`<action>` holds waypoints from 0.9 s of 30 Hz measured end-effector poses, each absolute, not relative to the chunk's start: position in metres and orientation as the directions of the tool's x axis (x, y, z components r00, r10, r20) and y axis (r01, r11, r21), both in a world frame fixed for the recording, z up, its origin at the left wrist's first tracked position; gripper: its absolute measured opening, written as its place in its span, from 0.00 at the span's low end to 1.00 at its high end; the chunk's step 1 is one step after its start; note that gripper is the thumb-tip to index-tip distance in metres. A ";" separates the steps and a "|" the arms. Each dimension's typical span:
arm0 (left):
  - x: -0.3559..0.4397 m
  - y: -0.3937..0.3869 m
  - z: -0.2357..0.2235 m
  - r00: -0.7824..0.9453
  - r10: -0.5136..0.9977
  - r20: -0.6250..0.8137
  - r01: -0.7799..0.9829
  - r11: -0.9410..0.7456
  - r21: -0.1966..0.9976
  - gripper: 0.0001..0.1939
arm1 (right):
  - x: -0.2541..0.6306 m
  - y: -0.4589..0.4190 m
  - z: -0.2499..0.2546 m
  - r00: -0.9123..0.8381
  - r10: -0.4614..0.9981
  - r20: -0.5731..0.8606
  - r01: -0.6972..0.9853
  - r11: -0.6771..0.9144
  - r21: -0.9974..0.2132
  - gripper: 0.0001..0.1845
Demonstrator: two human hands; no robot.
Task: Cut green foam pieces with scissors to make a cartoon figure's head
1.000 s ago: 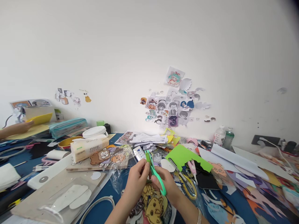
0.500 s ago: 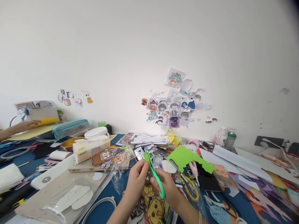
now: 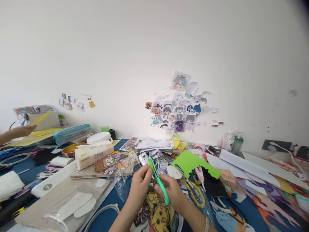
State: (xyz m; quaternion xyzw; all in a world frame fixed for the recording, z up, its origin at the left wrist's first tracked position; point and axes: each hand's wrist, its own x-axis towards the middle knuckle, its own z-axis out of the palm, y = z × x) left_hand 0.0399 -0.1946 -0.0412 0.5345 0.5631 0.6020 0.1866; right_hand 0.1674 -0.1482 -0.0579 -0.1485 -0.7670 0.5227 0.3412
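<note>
Up goes a yellow sheet (image 3: 42, 119) at far left, off the stack and into a co-worker's hand (image 3: 23, 130); over here, the left hand (image 3: 141, 179) has thumb and forefinger pinched on a small green scrap (image 3: 150, 162); the right hand (image 3: 173, 190) is wrapped around green scissors (image 3: 162, 187) — blades right at the scrap, above the yellow cartoon cutout (image 3: 159, 218).
</note>
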 end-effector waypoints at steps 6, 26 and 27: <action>0.040 -0.194 -0.038 -0.332 0.829 0.451 0.416 -0.301 0.858 0.15 | 0.169 -0.146 -0.056 -0.725 0.581 0.369 -0.108 0.434 -0.895 0.15; 0.044 -0.199 -0.040 -0.330 0.801 0.500 0.503 -0.298 0.811 0.17 | 0.168 -0.152 -0.056 -0.695 0.608 0.384 -0.109 0.439 -0.892 0.11; 0.045 -0.201 -0.040 -0.322 0.798 0.510 0.556 -0.277 0.784 0.16 | 0.168 -0.153 -0.056 -0.686 0.612 0.393 -0.119 0.439 -0.891 0.10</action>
